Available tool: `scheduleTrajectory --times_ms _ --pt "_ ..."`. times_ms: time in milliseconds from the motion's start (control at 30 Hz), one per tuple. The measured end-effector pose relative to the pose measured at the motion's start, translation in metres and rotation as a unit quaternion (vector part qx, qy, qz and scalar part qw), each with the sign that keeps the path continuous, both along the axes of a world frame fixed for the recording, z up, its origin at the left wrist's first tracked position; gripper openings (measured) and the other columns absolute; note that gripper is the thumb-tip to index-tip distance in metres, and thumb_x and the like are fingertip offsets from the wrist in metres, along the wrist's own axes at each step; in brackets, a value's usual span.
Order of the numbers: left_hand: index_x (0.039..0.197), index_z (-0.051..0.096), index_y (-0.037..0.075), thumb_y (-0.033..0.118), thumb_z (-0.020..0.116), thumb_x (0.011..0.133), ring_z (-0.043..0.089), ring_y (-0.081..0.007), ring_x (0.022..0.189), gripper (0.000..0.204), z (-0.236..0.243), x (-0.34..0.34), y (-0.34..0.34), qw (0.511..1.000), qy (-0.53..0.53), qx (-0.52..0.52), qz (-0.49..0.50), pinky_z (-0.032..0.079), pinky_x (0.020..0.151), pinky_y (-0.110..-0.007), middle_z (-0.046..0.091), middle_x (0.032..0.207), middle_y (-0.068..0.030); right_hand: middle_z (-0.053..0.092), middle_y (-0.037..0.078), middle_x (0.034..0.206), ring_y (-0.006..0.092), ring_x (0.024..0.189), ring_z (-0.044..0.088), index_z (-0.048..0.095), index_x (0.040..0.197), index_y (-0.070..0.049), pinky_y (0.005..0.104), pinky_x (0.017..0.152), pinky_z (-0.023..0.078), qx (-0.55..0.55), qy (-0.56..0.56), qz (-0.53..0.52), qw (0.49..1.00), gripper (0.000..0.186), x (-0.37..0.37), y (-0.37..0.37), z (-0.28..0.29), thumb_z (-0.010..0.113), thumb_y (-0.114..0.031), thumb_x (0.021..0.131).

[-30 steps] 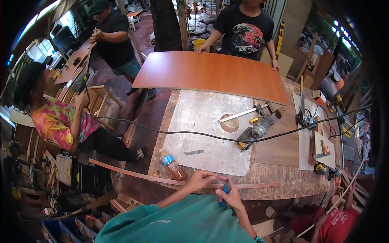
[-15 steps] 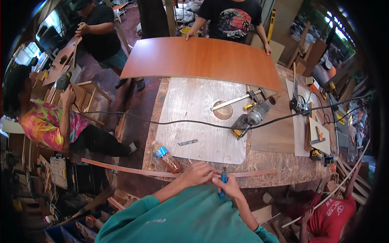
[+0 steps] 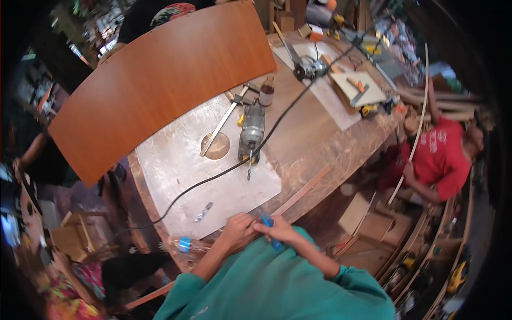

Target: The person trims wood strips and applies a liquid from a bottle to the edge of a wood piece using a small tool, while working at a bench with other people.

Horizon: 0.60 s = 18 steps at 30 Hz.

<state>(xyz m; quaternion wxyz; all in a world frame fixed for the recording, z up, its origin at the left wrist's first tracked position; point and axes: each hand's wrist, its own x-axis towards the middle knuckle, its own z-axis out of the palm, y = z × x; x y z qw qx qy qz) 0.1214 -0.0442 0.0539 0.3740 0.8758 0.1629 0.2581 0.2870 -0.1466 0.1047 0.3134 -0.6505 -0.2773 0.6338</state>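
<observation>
A long thin reddish strip point(image 3: 303, 190) crosses in front of me along the table's near edge. My left hand point(image 3: 238, 228) is closed on it near its middle, its fingertips close to my other hand. In my right hand point(image 3: 279, 230) is a slim blue tool point(image 3: 266, 220), gripped upright against the strip; its exact kind is too blurred to tell. Beside my left forearm a clear plastic bottle with a blue label point(image 3: 184, 244) lies on the table, partly hidden. A short patterned metallic piece point(image 3: 203, 212) rests on the whitish board point(image 3: 176, 160).
On the table lie a power drill point(image 3: 252, 130), a bar clamp point(image 3: 226, 118), a small brown bottle point(image 3: 267, 92) and a circular saw point(image 3: 311, 70), with a black cable point(image 3: 213, 176) across. A person holds a large brown panel point(image 3: 160, 85) opposite. Another in red point(image 3: 440, 154) holds a long strip at right.
My view has turned to the right, so the table appears rotated. The large panel now tilts, its left end lower. Both hands still hold the strip and the blue tool close together.
</observation>
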Motion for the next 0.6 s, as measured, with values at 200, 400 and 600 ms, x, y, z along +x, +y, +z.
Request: scheduleTrajectory --times_ms 200,400,600 --pt "0.085 0.066 0.004 0.007 0.074 0.072 0.062 -0.0255 0.068 0.016 -0.002 0.01 0.002 0.998 -0.031 -0.002 0.046 0.05 0.061 -0.035 0.066 0.077 -0.0072 0.056 0.0 0.06 0.0082 0.05 0.053 0.067 0.101 -0.005 0.0242 0.046 0.041 0.012 0.039 -0.028 0.999 0.029 -0.001 0.009 0.013 0.068 -0.033 0.091" --pt "0.083 0.066 0.004 0.008 0.075 0.074 0.062 -0.0253 0.065 0.013 0.01 0.011 -0.01 0.989 -0.061 0.086 0.104 0.05 0.058 -0.037 0.066 0.076 -0.0084 0.054 0.001 0.061 0.012 0.052 0.054 0.061 0.115 -0.003 0.0268 0.049 0.045 -0.005 0.245 -0.158 0.957 0.035 -0.004 -0.003 0.011 0.067 -0.029 0.092" --pt "0.082 0.063 0.0 0.004 0.069 0.078 0.064 -0.0279 0.065 0.008 0.01 0.034 -0.027 0.982 -0.092 0.051 0.155 0.05 0.058 -0.035 0.063 0.073 -0.0115 0.054 0.002 0.06 0.0135 0.054 0.055 0.054 0.125 -0.001 0.0281 0.051 0.046 0.025 0.283 -0.172 0.943 0.043 0.001 -0.023 0.027 0.065 -0.028 0.093"
